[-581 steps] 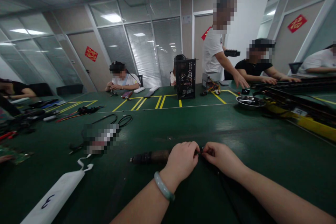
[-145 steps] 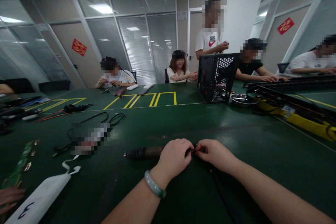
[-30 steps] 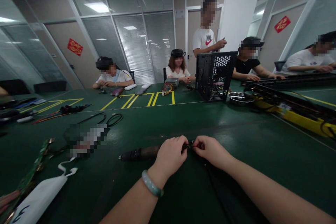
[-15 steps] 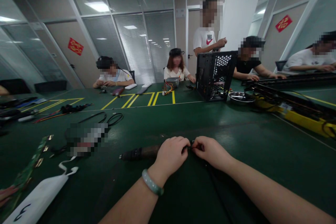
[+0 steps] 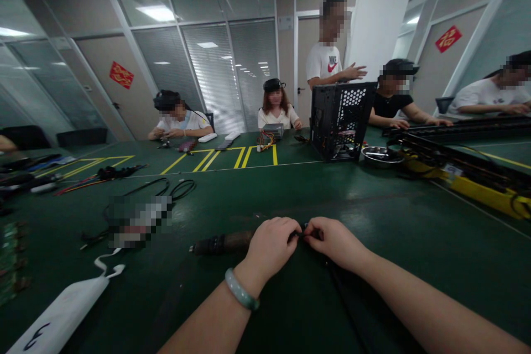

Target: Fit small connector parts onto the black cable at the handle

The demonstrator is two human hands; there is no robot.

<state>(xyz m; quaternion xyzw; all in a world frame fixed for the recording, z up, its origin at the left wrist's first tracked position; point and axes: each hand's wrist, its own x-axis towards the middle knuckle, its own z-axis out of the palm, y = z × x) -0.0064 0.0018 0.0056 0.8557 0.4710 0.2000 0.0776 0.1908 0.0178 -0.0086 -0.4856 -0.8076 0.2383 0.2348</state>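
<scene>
A dark electric screwdriver lies on the green table with its bit end pointing left. My left hand is closed over its rear part, and its fingertips meet at the tail end. My right hand is just to the right, thumb and forefinger pinched on a small dark piece at that tail, which looks like the cord's end. The fingertips of both hands almost touch. A black cord runs from below my right hand toward the front edge. The exact join between screwdriver and cord is hidden by my fingers.
A white power strip lies front left, with a green circuit board at the left edge. A black computer case, a metal bowl and a yellow-edged rack stand farther right. Several people sit or stand across the table.
Both my hands stay nearly where they were. The green circuit board at the left has moved toward the left edge. The standing person's hand has opened out.
</scene>
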